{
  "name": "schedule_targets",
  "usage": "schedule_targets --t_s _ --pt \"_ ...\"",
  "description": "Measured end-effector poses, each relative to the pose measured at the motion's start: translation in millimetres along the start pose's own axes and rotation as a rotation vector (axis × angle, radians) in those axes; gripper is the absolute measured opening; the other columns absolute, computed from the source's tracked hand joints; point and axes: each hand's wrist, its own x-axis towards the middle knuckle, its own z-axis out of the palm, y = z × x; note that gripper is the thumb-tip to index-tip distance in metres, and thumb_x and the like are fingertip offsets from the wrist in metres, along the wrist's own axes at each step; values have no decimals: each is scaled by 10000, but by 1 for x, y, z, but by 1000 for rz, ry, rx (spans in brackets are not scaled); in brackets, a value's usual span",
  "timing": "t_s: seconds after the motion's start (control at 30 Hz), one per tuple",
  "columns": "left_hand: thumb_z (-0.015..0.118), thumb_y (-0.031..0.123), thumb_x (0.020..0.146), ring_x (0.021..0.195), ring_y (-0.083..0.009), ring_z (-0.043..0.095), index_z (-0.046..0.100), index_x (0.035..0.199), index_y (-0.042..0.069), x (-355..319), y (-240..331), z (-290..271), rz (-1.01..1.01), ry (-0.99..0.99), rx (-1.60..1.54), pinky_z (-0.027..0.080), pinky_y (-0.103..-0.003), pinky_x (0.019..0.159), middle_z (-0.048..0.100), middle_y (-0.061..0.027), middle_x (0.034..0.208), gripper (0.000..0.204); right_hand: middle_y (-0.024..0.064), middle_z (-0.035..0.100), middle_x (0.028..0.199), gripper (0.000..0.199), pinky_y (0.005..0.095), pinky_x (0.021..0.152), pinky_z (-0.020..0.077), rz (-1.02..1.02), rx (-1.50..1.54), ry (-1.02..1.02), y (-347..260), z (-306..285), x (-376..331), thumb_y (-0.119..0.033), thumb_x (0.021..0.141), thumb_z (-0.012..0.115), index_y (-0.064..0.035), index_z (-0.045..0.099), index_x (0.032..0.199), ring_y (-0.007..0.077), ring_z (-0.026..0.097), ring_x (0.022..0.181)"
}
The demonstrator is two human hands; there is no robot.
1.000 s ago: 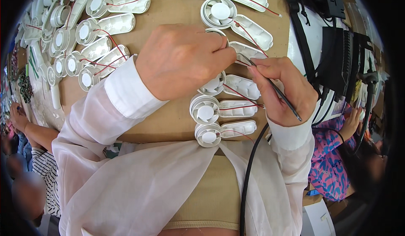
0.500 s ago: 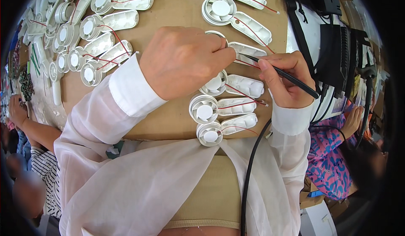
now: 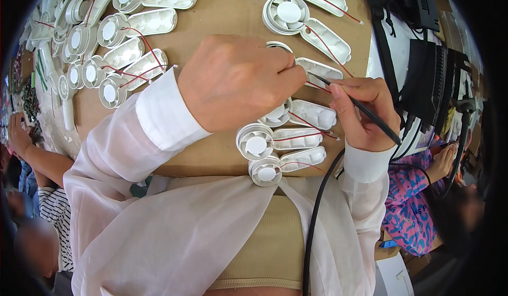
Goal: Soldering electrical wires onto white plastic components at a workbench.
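My left hand (image 3: pixel 241 81) is closed above a white handheld-fan half-shell (image 3: pixel 320 68), covering most of its round head. Whatever its fingertips pinch is hidden behind the knuckles. My right hand (image 3: pixel 370 110) grips slim black tweezers (image 3: pixel 368 111) like a pen. Their pointed tip rests by my left fingertips, over that shell's handle and near its red wire. Closer to me lie several similar shells, including one with a round fan (image 3: pixel 256 144) and thin wires along its handle. Farther off, another open fan shell (image 3: pixel 288 12) lies with its wire reaching outward.
More white fan shells (image 3: pixel 127 52) crowd the left of the brown table board (image 3: pixel 174 92). A black cable (image 3: pixel 316 211) runs up past my right cuff. Black equipment (image 3: pixel 418 79) stands at the right. Other people's arms show at left (image 3: pixel 45 155) and right (image 3: pixel 442 163).
Both hands have shifted slightly right, and the right hand sits a little lower with the tweezers. The view has moved slightly too. The shells keep their arrangement.
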Motion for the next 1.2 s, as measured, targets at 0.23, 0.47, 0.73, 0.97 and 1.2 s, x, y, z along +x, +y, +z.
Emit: schedule_targets --t_s 0.23,0.47,0.73,0.97,1.2 --pt "638 113 740 525 -160 500 537 711 128 0 2 -2 7 -4 35 388 -312 443 471 18 658 106 92 713 862 136 192 583 451 40 68 73 2 6 0 54 837 742 6 619 873 118 592 624" --pt "636 114 736 528 -174 518 613 796 141 -2 0 -2 20 11 46 386 -321 436 511 37 677 70 132 715 871 166 197 608 486 31 441 209 8 -2 -6 64 849 724 8 574 895 153 657 676" --pt "498 134 1023 534 -70 308 614 1217 38 42 -9 -40 -685 -3 -1381 254 -213 497 373 62 659 245 214 698 953 150 357 775 558 -32 406 218 5 -33 -23 85 881 641 3 527 935 247 684 808" --pt "584 139 985 927 -225 646 652 1188 -41 50 5 -47 -1256 90 -2276 536 -311 807 676 -131 1085 280 202 716 913 253 344 849 544 -388 388 214 -26 -27 9 142 787 697 -8 541 916 279 690 912" --pt "574 220 1020 1043 -186 625 642 1151 -50 46 10 -50 -1328 106 -2353 513 -307 942 658 -127 1070 307 226 742 932 231 535 1093 367 -418 84 21 -26 -22 20 99 807 651 -59 553 944 345 602 1134"
